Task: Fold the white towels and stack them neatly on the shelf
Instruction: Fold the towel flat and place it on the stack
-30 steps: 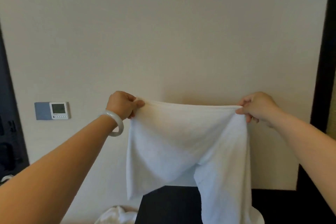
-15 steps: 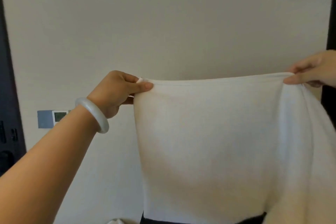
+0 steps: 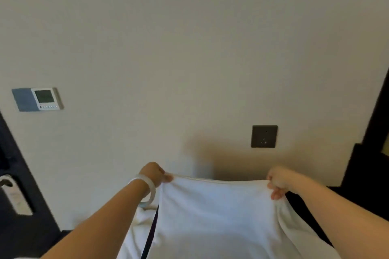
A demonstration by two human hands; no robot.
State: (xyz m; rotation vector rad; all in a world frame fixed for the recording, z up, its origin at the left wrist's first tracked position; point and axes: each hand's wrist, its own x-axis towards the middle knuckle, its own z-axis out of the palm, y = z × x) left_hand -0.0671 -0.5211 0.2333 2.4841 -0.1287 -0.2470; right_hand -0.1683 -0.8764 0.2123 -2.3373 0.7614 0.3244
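White cloth towel hangs spread above the dark desk, its top edge running left to right. My left hand pinches one upper corner, my right hand grips the other, roughly level.

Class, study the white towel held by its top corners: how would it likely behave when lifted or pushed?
Probably floppy: the white towel sags in folds below the left hand and right hand, taut only along its top edge. Likely light for its size, since two corner grips carry it. A push would probably crumple it.
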